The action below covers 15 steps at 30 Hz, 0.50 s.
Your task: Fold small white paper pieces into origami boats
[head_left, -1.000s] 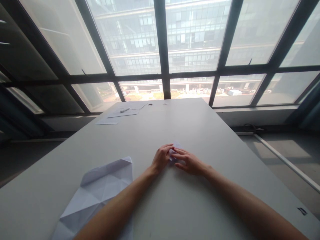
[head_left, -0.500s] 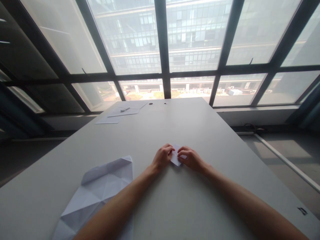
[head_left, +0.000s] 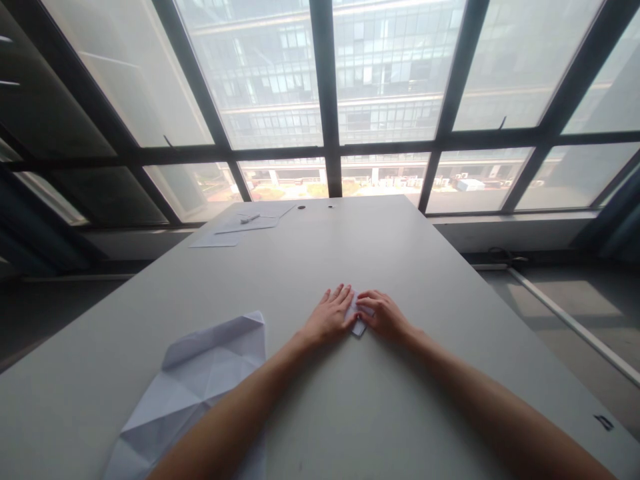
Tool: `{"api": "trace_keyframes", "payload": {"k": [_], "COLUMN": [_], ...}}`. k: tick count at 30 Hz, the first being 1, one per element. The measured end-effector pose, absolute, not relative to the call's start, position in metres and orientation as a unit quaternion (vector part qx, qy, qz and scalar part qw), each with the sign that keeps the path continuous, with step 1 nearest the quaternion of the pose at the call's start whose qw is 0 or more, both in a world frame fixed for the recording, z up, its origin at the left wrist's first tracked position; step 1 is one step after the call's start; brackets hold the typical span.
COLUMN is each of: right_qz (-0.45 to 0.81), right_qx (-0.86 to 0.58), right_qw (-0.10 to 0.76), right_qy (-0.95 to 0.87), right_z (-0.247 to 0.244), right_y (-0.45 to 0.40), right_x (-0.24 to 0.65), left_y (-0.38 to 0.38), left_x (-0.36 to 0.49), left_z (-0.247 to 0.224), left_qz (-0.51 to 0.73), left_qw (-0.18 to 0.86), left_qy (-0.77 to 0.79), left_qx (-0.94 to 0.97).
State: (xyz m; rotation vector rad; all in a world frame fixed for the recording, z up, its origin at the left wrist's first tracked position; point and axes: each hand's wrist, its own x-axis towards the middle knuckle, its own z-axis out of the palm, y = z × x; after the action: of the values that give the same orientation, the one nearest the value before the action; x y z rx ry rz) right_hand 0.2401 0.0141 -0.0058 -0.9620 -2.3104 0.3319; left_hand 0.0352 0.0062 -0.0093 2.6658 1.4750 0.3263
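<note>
A small piece of folded white paper [head_left: 359,328] lies on the table between my two hands, partly covered by them. My left hand [head_left: 329,316] rests flat over its left side, fingers stretched out and pointing away from me. From the right, my right hand [head_left: 383,315] bends its fingers onto the paper, with the fingertips and thumb closed on it. How the paper's upper part is folded is hidden under the fingers.
A large creased sheet of paper [head_left: 210,373] lies at the left, partly behind my left forearm. Flat sheets [head_left: 227,239] with a pen [head_left: 250,219] on top are at the table's far left. Tall windows stand beyond the white table [head_left: 380,250].
My left hand has gone from bent fingers pinching at the paper to lying flat across it. The small paper is turned slightly and more covered. My right hand has barely moved.
</note>
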Motion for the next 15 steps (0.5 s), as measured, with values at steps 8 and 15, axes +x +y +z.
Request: {"api": "trace_keyframes", "payload": {"k": [8,15], "right_qz": [0.138,0.142], "right_qx": [-0.368,-0.367], "right_qw": [0.206,0.192], "right_qy": [-0.896,-0.899], "right_z": [-0.0121,-0.0131], "right_y": [0.0164,0.0172], "right_x": [0.2402,0.2411], "left_y": [0.0072,0.0071], "left_x": [0.0351,0.0345], "left_z": [-0.0137,-0.0112], "left_qz": [0.096,0.090], "left_qw": [0.025,0.029], "left_qy": [0.497,0.492], "left_qx": [0.862,0.865]}}
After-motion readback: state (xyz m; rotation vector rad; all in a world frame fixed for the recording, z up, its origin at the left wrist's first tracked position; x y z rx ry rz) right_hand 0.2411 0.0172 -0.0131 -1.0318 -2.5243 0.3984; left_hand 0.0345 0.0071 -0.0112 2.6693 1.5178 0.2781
